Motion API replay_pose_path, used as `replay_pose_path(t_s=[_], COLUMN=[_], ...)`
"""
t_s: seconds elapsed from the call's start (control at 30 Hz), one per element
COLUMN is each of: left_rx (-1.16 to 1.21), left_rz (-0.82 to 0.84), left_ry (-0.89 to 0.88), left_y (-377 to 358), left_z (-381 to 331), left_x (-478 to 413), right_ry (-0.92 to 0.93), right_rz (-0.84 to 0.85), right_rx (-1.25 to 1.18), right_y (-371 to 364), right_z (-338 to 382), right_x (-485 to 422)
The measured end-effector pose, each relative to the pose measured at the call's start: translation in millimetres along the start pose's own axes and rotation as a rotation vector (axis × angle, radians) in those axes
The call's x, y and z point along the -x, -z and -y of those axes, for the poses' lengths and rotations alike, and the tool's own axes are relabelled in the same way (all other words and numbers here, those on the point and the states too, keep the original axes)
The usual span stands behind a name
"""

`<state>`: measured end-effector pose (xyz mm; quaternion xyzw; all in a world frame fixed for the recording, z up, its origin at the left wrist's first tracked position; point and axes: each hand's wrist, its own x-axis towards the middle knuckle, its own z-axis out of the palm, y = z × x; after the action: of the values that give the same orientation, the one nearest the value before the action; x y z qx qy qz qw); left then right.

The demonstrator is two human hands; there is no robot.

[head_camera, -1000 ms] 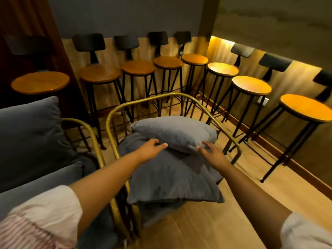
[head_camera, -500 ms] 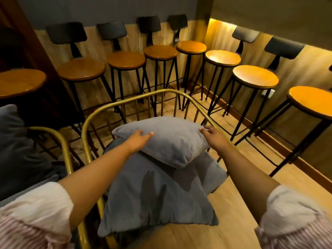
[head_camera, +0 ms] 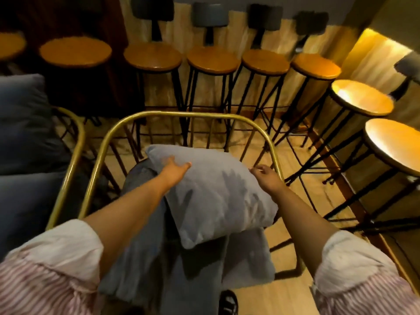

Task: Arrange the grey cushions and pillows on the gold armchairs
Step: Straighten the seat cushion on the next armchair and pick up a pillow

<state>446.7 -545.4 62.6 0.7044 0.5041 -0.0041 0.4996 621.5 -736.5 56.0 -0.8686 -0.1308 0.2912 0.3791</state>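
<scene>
A small grey pillow (head_camera: 216, 192) lies tilted on top of a larger, darker grey cushion (head_camera: 145, 251) in the gold armchair (head_camera: 181, 114) straight ahead of me. My left hand (head_camera: 176, 171) rests flat on the pillow's upper left part, fingers apart. At the pillow's right edge, close to the gold frame, my right hand (head_camera: 267, 177) has its fingers curled against the fabric. A second gold armchair (head_camera: 78, 142) stands at the left, and grey cushions (head_camera: 22, 123) fill it.
Several bar stools with round wooden seats (head_camera: 212, 59) and black legs line the wall behind the armchairs, and more stools (head_camera: 361, 96) run along the right. The floor is wood. A dark shoe (head_camera: 228, 302) shows at the bottom edge.
The view has swung so the armchair sits straight ahead and closer. Both hands have slid further up the pillow, which now lies more toward the chair's back.
</scene>
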Motion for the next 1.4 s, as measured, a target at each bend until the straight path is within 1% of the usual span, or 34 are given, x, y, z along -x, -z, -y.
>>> replay_pose_path(t_s=[0.1, 0.2, 0.3, 0.4, 0.53, 0.77, 0.9, 1.03, 1.1, 1.17, 1.27, 1.33, 1.4], left_rx=[-0.007, -0.111, -0.133, -0.148, -0.223, -0.134, -0.069, 0.089, 0.189, 0.300, 0.447, 0.464, 0.420], left_rz=[-0.042, -0.101, -0.151, -0.242, -0.374, -0.492, -0.465, -0.366, -0.365, -0.401, -0.388, -0.370, -0.380], left_ry=[0.040, 0.119, 0.230, 0.304, 0.332, 0.329, 0.370, 0.424, 0.421, 0.376, 0.264, 0.153, 0.063], left_y=[-36, -64, -76, -84, -94, -88, -79, -63, -54, -47, -36, -23, -1], left_z=[2, -8, -9, 4, 32, 79, 84, 80, 71, 62, 49, 43, 34], left_x=[-4, -14, -32, -48, -72, -99, -112, -116, -112, -103, -81, -64, -50], right_ry=[-0.037, -0.052, -0.053, -0.040, -0.088, -0.174, -0.293, -0.291, -0.245, -0.206, -0.174, -0.142, -0.106], right_rz=[0.044, 0.080, 0.117, 0.140, 0.169, 0.356, 0.464, 0.501, 0.450, 0.370, 0.261, 0.217, 0.162], right_rx=[-0.001, 0.026, 0.092, 0.132, 0.084, -0.024, -0.162, -0.173, -0.126, -0.104, -0.179, -0.222, -0.268], right_y=[14, 20, 17, 9, -11, -34, -34, -30, -26, -19, -7, -2, 1], right_z=[-9, -19, -28, -35, -52, -78, -89, -74, -62, -51, -39, -30, -17], right_x=[-30, -61, -92, -127, -176, -222, -218, -207, -201, -190, -167, -146, -120])
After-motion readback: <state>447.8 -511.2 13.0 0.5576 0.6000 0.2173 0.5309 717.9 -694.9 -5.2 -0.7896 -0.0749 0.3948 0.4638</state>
